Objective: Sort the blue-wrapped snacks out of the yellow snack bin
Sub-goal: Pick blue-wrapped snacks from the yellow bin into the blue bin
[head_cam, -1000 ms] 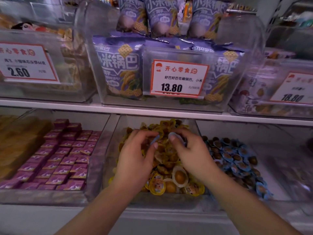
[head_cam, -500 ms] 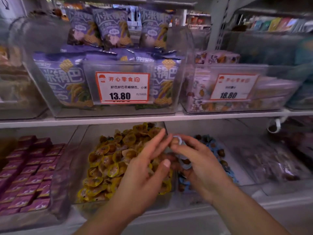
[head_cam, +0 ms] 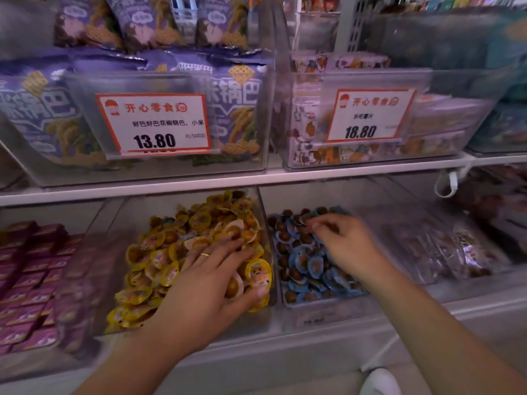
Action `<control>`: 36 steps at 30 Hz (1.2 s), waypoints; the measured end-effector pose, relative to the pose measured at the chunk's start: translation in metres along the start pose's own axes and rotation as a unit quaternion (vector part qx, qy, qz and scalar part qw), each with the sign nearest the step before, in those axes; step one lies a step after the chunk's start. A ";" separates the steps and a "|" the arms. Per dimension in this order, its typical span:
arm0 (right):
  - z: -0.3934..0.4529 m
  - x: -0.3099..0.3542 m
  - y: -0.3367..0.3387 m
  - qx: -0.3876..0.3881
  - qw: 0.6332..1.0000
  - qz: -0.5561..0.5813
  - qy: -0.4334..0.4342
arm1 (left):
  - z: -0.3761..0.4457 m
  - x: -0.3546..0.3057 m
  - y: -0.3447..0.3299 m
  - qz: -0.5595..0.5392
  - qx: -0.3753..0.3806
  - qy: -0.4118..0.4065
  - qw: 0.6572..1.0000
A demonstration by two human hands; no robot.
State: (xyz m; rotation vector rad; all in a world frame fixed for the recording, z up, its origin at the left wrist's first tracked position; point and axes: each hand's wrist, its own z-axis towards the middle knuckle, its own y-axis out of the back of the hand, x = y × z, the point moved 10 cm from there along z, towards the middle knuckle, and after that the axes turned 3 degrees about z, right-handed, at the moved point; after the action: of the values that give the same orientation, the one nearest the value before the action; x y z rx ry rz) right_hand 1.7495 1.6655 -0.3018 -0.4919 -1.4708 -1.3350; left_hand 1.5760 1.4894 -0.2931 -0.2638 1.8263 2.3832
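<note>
Far left, lower shelf: clear bin of flat magenta foil packets, not part of this job.

Next over, the clear plastic bin of yellow-wrapped snack cups. The left hand lies flat on the pile, fingers straight and spread, gold ring on one finger. Its grip is apart, pressing rather than holding anything.

One blue-wrapped cup seems to sit near the back left of the yellow pile, though it is small and I can't be certain.

Right of that, touching wall to wall, the clear bin of blue-wrapped snack cups. The right hand is over its back half, fingertips bunched together right at the pile. Motion blur there: I cannot tell whether the grip is clamped on a cup or has let one go.

Handling, judged from looks:
- Small sealed plastic cups, a round dark piece inside under a foil-type lid. Likely light.
- The cup body looks stiff and the lid rim thin and flexible.
- Glossy film, so probably slippery. The loose pile will shift when dug into.
- Best hold: pinch the flat lid rim edge-on, or thumb and finger across the cup body. Squeezing the lid face risks denting the seal.

Upper shelf: purple snack bags behind the 13.80 price tag, and printed packs behind the 18.80 price tag.
</note>
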 end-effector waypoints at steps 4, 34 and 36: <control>-0.014 0.035 -0.010 -0.038 0.995 0.076 0.042 | 0.007 -0.008 -0.015 0.053 0.060 -0.012 0.997; -0.035 0.052 -0.074 0.028 0.994 0.055 0.085 | 0.052 0.025 -0.033 0.116 0.100 -0.064 0.986; -0.036 0.051 -0.074 0.036 0.994 0.055 0.082 | 0.059 0.039 -0.026 0.125 0.081 -0.046 0.988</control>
State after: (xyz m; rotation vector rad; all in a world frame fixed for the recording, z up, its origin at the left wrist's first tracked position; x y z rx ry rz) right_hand 1.6833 1.5944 -0.2982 -0.4010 -1.3339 -1.2019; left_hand 1.5395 1.5529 -0.3111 0.0958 2.1036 2.3347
